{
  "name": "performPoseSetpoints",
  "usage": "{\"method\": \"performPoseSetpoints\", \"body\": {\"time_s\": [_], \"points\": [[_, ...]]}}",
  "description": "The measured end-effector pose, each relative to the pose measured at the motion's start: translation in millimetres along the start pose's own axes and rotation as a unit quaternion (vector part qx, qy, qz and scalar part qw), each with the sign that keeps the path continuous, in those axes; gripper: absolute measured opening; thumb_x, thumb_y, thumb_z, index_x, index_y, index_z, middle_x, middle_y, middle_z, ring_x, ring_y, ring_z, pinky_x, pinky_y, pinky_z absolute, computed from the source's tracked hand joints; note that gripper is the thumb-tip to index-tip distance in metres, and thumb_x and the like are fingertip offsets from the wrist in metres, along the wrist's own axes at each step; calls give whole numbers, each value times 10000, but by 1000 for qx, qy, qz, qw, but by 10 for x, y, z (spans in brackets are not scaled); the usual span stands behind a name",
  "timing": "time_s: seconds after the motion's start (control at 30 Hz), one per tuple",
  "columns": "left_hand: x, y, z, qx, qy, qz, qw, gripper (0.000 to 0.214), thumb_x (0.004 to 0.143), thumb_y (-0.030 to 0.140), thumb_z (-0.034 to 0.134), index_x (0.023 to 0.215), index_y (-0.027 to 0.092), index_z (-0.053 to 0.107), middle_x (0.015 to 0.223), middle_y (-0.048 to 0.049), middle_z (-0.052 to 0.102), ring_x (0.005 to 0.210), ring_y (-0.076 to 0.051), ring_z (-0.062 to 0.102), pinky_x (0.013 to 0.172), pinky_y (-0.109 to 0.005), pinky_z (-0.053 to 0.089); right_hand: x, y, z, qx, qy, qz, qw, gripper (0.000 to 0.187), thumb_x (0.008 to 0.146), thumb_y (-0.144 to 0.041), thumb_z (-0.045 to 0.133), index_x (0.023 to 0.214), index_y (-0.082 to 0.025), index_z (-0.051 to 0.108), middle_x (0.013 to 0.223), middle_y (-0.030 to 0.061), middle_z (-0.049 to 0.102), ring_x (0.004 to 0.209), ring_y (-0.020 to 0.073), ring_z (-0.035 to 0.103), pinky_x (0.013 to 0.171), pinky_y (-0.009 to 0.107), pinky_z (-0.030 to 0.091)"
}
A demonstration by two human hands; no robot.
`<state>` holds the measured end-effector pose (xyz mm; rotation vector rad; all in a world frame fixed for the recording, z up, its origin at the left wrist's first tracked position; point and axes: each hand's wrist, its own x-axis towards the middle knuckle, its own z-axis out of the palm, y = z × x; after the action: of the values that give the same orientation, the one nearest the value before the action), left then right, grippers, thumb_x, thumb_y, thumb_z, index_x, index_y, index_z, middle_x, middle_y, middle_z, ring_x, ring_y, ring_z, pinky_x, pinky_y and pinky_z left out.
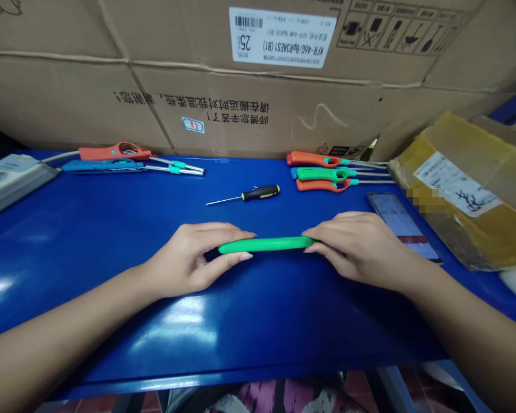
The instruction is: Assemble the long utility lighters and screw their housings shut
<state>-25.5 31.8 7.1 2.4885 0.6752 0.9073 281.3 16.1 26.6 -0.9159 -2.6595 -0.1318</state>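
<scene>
A green lighter body (264, 245) lies level just above the blue table (112, 241), held at both ends. My left hand (193, 258) pinches its left end between thumb and fingers. My right hand (356, 244) closes round its right end. A small black-and-yellow screwdriver (249, 195) lies on the table behind my hands.
Long-nosed lighters lie at the back: an orange one (114, 152) and a blue one (103, 166) at the left, three stacked at the right (322, 172). A phone (402, 223) and a taped yellow parcel (464, 189) sit right. Cardboard boxes (241, 86) wall the back.
</scene>
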Motion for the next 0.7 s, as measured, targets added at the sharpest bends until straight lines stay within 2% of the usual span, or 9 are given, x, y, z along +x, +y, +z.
{"method": "performPoseSetpoints", "body": {"time_s": [0.13,0.33,0.47,0.57,0.7], "points": [[11,-31,-3,-20,-4,-17,1000,221,921,240,680,1120,157,728,1066,-62,775,925,-150,745,856,-182,579,-1,-27,23,-9,20,6,1000,218,1002,-267,548,1040,-156,732,966,47,797,801,186,731,737,322,481],[9,-37,21,-28,-15,-22,999,239,920,255,678,1139,172,726,1072,-61,776,916,-162,749,845,-208,593,-4,-4,-37,9,-55,16,998,247,1007,-349,534,1084,-206,720,899,16,775,718,172,677,695,320,427],[6,-20,29,-24,-5,-18,1000,243,913,249,690,1142,175,723,1072,-64,777,919,-160,749,836,-200,592,-3,-7,-68,3,-97,25,995,268,1013,-372,506,1000,-201,712,830,19,741,682,175,641,660,314,382],[17,-29,26,-16,-5,-5,1000,247,916,259,692,1151,188,716,1078,-60,776,915,-157,748,837,-206,591,-8,0,-58,-17,-100,42,994,293,1019,-358,483,899,-187,689,743,23,695,629,175,605,629,313,342],[10,-85,9,18,-23,0,1000,263,917,346,700,1138,205,715,988,-35,783,757,-131,730,738,-200,582,-10,14,-45,-17,-107,69,992,317,1028,-359,455,844,-191,652,703,16,663,583,162,566,593,312,297]]}}
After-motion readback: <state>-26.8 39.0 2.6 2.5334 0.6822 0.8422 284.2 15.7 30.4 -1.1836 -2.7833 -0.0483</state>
